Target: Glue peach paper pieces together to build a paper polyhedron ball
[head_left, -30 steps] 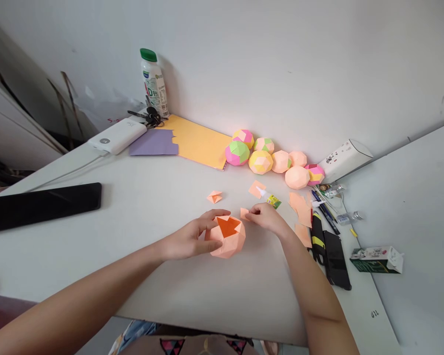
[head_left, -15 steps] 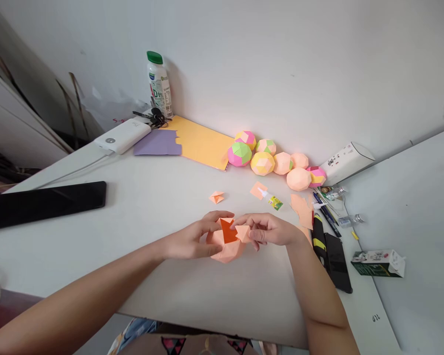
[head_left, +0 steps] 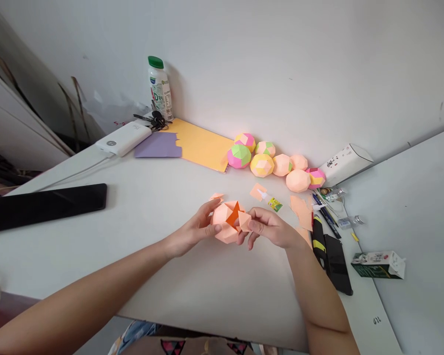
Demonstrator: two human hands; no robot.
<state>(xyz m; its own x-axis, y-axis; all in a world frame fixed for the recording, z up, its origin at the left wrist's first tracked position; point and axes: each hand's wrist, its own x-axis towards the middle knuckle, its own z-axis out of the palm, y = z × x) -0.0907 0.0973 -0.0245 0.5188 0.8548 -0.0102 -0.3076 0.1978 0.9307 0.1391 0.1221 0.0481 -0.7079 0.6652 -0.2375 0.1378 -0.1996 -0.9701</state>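
Between my hands is a faceted peach paper ball (head_left: 222, 222) with a jagged opening that shows its orange inside. My left hand (head_left: 196, 228) grips its left side, thumb in front and fingers behind. At the opening's right edge, my right hand (head_left: 268, 226) pinches a pointed paper flap (head_left: 244, 221) between thumb and fingers; whether the flap is joined to the ball I cannot tell. Just behind the ball lies a small folded peach paper piece (head_left: 217, 196), partly hidden. A small glue bottle (head_left: 272, 201) with a yellow-green label rests beyond my right hand, its white nozzle over a peach scrap (head_left: 258, 190).
Several finished paper balls (head_left: 262, 165) line the wall. Yellow paper (head_left: 203, 143) and purple paper (head_left: 159, 145) lie at the back left, near a power bank (head_left: 124, 138) and bottle (head_left: 160, 91). A box cutter (head_left: 318, 239) and phone (head_left: 338, 264) lie at right; a black slab (head_left: 48, 206) at left.
The paper ball has moved up and been turned, so its opening now faces right. It now partly covers the small folded piece. Both hands still hold the paper.
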